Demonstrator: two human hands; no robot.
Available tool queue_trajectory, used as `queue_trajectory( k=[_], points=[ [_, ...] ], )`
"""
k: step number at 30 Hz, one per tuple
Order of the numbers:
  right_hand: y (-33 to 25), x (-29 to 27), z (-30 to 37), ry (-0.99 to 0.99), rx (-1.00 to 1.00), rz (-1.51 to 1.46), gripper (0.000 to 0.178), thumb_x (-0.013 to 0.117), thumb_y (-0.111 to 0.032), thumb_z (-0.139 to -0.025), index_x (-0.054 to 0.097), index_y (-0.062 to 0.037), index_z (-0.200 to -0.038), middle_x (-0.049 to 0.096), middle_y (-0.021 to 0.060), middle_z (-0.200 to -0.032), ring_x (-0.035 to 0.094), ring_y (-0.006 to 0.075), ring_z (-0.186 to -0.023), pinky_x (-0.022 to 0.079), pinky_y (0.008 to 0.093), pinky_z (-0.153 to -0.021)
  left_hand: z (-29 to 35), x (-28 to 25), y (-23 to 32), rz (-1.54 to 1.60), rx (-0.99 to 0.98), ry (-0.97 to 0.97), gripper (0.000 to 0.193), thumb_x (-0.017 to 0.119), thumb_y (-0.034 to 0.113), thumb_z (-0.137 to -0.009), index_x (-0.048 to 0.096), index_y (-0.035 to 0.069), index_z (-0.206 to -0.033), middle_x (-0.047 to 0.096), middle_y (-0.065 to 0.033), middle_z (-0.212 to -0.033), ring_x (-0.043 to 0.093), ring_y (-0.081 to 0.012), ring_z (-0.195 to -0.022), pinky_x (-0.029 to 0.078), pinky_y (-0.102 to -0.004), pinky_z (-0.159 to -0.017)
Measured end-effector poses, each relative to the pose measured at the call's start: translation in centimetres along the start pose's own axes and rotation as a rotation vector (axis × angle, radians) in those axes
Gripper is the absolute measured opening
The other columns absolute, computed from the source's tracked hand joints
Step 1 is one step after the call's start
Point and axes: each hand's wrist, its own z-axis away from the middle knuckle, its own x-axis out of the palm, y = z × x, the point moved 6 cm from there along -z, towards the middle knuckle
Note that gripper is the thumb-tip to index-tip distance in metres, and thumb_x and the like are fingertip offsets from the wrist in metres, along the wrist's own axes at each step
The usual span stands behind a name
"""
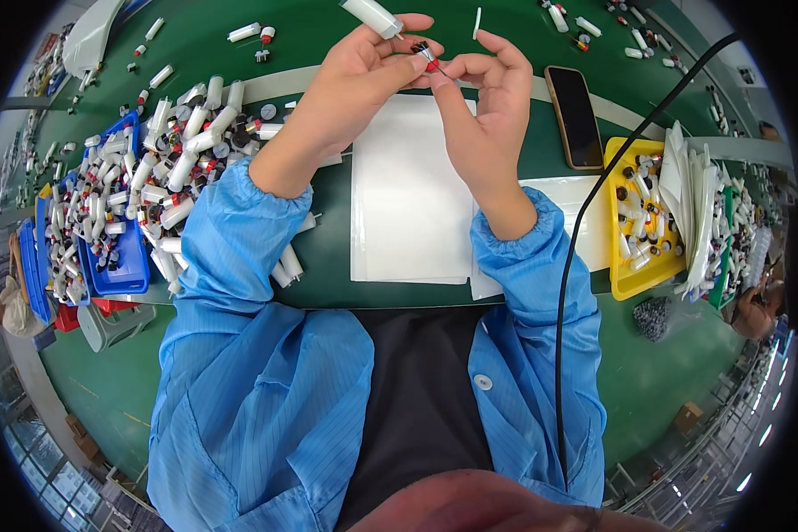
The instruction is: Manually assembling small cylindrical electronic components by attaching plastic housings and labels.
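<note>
Over the far half of the table both hands meet at a small red and black part (427, 58) with a thin dark lead. My left hand (350, 75) is closed, pinching this part between thumb and fingers. A white translucent cylinder (372, 16) also rests in the left hand, tilted, a thin tip at its lower end. My right hand (488, 111) is closed at thumb and forefinger, on the part's lead. A thin white stick (477, 22) stands up by the right hand's other fingers; how it is held is unclear. Below the hands lie white sheets (410, 195).
Left, many white cylinders with red and black ends (182, 168) are heaped around blue trays (120, 270). A phone (574, 117) lies right of the sheets, near a yellow tray (625, 275) of small parts. A black cable (585, 213) crosses the right side.
</note>
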Motion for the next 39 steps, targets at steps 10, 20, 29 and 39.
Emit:
queue_trajectory(
  k=[10,20,29,39],
  points=[
    [-0.6,-1.7,-1.8,-0.019,0.03,-0.185,0.031,0.071,0.0,-0.09,0.059,-0.0004,-0.118,0.067,0.0061,-0.099,0.064,0.0128,-0.095,0.051,0.0277,-0.089,-0.1,-0.1,0.3,-0.131,0.07,0.021,0.041,0.055,0.005,-0.103,0.048,0.0,-0.143,0.064,-0.0125,-0.127,0.065,-0.0194,-0.114,0.051,-0.0333,-0.103],
    [0.9,-1.1,-1.7,-0.193,0.501,-0.519,0.013,0.071,-0.006,-0.09,0.069,0.0019,-0.101,0.07,0.0068,-0.085,0.064,0.0098,-0.075,0.049,0.0232,-0.068,0.1,0.5,-0.1,-0.203,0.109,-0.054,0.041,0.057,0.005,-0.102,0.048,-0.001,-0.142,0.063,-0.0124,-0.129,0.063,-0.0204,-0.121,0.05,-0.0333,-0.106],
    [1.0,-0.9,-1.2,-0.105,0.459,-0.364,0.016,0.073,-0.007,-0.091,0.068,0.0035,-0.102,0.073,0.0076,-0.092,0.066,0.0082,-0.078,0.051,0.0199,-0.068,0.2,1.0,0.2,-0.219,0.124,-0.087,0.04,0.054,0.003,-0.103,0.05,-0.002,-0.142,0.06,-0.0164,-0.138,0.061,-0.0215,-0.124,0.049,-0.0338,-0.108],
    [-0.4,-0.9,-1.3,-0.067,0.32,-0.214,0.014,0.073,-0.003,-0.091,0.067,0.003,-0.102,0.073,0.0081,-0.095,0.068,0.0088,-0.083,0.054,0.0195,-0.073,0.4,0.9,0.5,-0.196,0.061,-0.142,0.045,0.052,0.012,-0.105,0.046,-0.001,-0.148,0.062,-0.0147,-0.137,0.062,-0.019,-0.122,0.049,-0.0307,-0.106]
  ],
)
